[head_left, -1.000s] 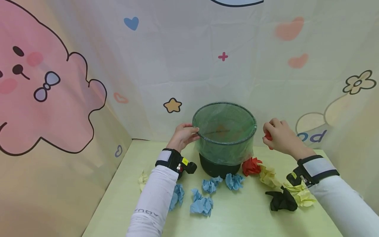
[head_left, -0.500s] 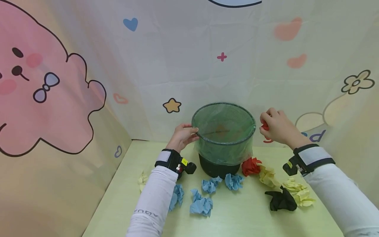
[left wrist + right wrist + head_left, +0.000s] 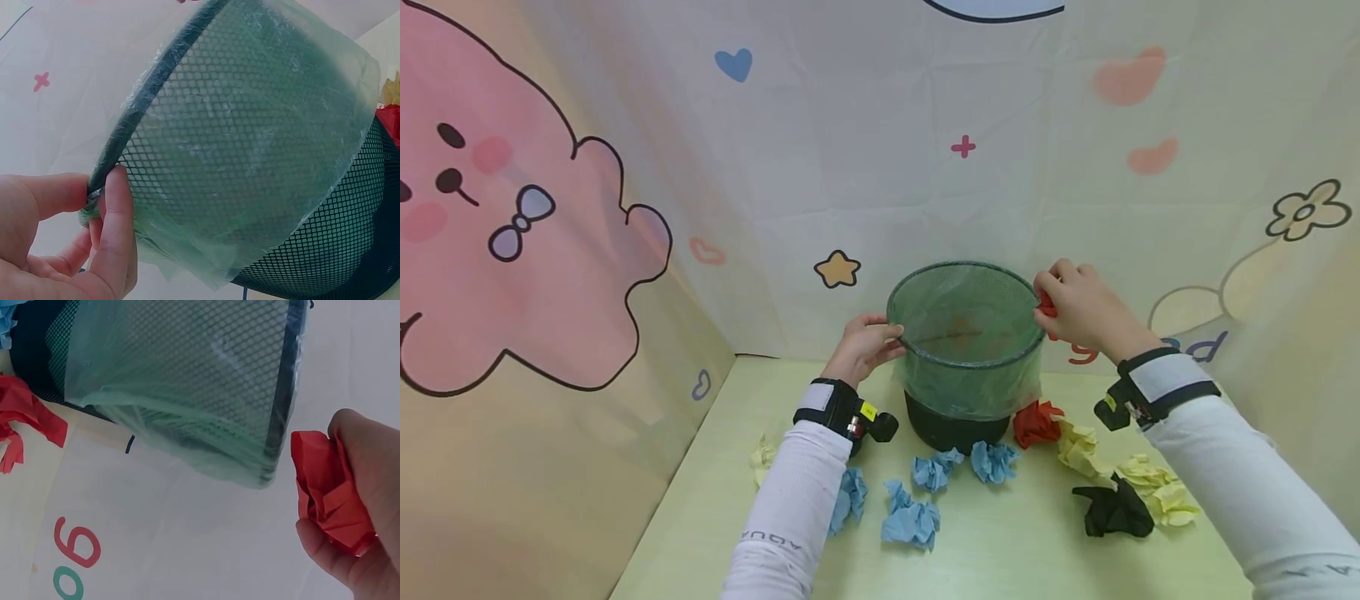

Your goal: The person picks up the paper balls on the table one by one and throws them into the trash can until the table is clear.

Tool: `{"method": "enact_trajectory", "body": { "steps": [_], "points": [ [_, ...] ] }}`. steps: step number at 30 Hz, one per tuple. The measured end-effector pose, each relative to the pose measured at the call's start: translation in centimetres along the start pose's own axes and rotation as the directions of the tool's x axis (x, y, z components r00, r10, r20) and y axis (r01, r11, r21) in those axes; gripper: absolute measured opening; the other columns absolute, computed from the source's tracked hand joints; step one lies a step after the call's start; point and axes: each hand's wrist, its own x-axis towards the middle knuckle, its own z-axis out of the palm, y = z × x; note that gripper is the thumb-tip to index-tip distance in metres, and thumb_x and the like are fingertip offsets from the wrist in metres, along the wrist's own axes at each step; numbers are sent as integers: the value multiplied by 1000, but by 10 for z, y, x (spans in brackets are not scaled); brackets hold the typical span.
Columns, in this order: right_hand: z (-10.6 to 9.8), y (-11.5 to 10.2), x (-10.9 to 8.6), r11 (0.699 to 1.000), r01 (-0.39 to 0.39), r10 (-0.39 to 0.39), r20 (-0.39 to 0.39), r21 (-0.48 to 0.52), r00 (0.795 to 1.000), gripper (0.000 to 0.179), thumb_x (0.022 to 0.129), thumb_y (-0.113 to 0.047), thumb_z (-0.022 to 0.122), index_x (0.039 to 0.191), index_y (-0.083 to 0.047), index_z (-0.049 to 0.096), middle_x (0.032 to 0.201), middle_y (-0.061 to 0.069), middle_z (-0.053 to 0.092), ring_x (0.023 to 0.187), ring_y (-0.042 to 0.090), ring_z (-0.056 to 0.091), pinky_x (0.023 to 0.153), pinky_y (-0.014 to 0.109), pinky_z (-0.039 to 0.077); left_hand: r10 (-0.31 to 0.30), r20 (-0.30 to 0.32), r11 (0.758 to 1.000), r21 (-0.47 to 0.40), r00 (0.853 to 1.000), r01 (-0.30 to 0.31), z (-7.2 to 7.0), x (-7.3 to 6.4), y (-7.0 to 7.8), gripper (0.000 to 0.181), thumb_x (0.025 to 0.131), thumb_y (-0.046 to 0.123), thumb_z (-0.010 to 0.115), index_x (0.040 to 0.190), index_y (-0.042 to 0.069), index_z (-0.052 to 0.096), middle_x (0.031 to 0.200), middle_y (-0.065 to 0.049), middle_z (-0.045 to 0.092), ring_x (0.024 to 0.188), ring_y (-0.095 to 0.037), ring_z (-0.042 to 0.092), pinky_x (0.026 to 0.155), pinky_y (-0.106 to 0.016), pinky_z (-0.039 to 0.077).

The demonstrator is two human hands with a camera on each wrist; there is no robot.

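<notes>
A black mesh wastebasket (image 3: 953, 431) stands on the table, lined with a translucent green bag (image 3: 973, 392) folded over its rim. My left hand (image 3: 865, 346) pinches the rim at its left side; the left wrist view shows thumb and fingers (image 3: 117, 212) on either side of the bag-covered edge. My right hand (image 3: 1086, 308) grips a crumpled red paper ball (image 3: 328, 494) just outside the right side of the rim, at about rim height. In the right wrist view a gap separates that paper from the basket.
On the table (image 3: 1000, 558) lie crumpled papers: several blue ones (image 3: 912, 518), another red one (image 3: 1037, 422) beside the basket, yellow ones (image 3: 1082, 450) and a black one (image 3: 1116, 507) at right. A printed curtain (image 3: 880, 167) hangs behind.
My right hand has risen and moved left with the red paper ball, up to the basket's rim. My left hand stays on the rim.
</notes>
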Motion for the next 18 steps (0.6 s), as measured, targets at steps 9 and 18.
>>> {"method": "enact_trajectory", "body": {
  "steps": [9, 18],
  "points": [
    [6, -14, 15, 999, 48, -48, -33, -7, 998, 20, 80, -14, 65, 87, -4, 49, 93, 17, 47, 79, 34, 43, 68, 41, 39, 0, 1, 1000, -2, 1000, 0, 1, 1, 0, 40, 87, 7, 62, 123, 6, 44, 101, -10, 51, 82, -20, 58, 75, -26, 54],
    [6, -31, 32, 995, 93, -93, 10, 24, 996, 20, 82, -15, 64, 91, -3, 50, 94, 18, 47, 81, 35, 43, 71, 43, 40, -8, 1, 1000, -3, 1000, 8, -1, 4, -1, 39, 87, 6, 61, 123, 6, 44, 102, -10, 51, 83, -20, 58, 75, -26, 54]
  ]
}}
